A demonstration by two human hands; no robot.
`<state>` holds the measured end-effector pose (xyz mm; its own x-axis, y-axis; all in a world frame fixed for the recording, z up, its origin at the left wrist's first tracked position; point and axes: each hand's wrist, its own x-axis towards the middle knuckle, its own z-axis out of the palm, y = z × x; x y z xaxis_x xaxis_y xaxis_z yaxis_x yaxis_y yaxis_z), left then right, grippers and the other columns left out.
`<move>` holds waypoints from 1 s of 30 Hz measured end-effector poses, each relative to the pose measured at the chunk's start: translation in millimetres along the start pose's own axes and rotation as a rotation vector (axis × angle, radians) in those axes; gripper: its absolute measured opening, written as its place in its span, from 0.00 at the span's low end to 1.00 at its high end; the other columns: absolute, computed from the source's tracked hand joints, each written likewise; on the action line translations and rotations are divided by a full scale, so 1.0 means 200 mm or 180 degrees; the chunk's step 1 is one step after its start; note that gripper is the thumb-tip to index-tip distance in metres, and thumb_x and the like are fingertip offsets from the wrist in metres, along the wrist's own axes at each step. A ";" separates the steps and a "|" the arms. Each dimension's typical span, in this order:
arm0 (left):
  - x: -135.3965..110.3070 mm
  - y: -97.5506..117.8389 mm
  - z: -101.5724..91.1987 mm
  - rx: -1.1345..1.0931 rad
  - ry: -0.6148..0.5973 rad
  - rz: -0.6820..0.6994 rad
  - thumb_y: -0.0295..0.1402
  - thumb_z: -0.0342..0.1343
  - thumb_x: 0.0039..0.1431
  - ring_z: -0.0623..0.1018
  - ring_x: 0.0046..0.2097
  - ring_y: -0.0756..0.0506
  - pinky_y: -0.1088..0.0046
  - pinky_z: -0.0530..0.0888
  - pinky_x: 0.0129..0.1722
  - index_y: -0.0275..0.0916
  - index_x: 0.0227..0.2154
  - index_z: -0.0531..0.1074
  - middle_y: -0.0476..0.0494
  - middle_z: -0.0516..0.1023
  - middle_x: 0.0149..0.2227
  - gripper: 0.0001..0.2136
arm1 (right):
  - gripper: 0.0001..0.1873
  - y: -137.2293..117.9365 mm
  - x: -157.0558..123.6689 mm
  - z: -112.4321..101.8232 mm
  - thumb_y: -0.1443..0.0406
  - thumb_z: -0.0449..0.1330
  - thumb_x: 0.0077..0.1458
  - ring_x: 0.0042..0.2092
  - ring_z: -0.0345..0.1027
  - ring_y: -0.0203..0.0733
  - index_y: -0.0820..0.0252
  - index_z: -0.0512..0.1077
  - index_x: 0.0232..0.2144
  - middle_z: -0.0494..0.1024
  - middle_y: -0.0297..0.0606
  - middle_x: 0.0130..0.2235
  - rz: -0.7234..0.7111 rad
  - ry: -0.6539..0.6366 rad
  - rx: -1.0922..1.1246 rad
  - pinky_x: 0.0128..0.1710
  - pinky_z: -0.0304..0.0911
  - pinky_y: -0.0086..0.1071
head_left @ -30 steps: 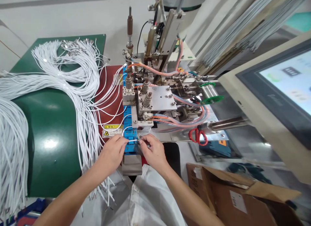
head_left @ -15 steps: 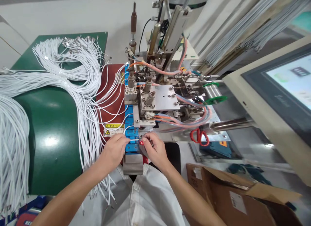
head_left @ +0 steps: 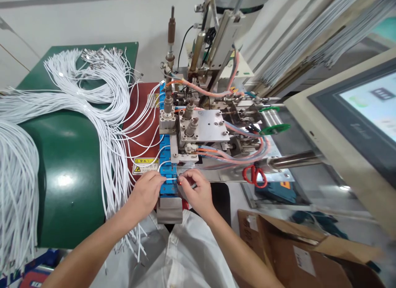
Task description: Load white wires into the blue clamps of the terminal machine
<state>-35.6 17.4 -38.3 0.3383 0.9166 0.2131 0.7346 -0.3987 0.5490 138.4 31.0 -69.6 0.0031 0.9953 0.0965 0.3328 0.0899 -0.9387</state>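
My left hand (head_left: pixel 149 190) pinches a white cable (head_left: pixel 170 179) that lies across the blue fixture strip (head_left: pixel 168 190) at the front of the machine. At the cable's right end, my right hand (head_left: pixel 196 190) has thumb and forefinger closed together beside the strip. A small red glow shows at those fingertips, and the cable's tip is hidden there. Other white cables sit in slots further up the strip and run left into a large bundle of white cables (head_left: pixel 108 156) on the green table (head_left: pixel 69 205).
The metal machine (head_left: pixel 206 125) stands right of the strip, with orange hoses and a green-flanged wire spool (head_left: pixel 272 122). Red-handled scissors (head_left: pixel 254 175) hang at its front edge. A screen (head_left: pixel 368 98) and an open cardboard box (head_left: pixel 297 242) are on the right.
The red glow at my right fingertips has become smaller, more covered by the fingers. Both hands stay almost in place, and the view shifts slightly.
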 end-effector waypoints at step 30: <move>-0.03 -0.02 -0.10 0.1105 -0.0442 0.0576 0.20 0.44 0.58 0.68 0.52 0.40 0.56 0.66 0.51 0.33 0.49 0.65 0.36 0.70 0.50 0.17 | 0.20 0.04 0.04 -0.02 0.54 0.46 0.57 0.25 0.58 0.34 0.60 0.64 0.22 0.64 0.31 0.22 0.0403 0.0644 0.0584 0.26 0.55 0.28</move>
<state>-53.4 13.4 -25.2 0.5389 0.8276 0.1570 0.8026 -0.5611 0.2025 143.9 39.0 -75.0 0.2277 0.9735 0.0217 0.1419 -0.0112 -0.9898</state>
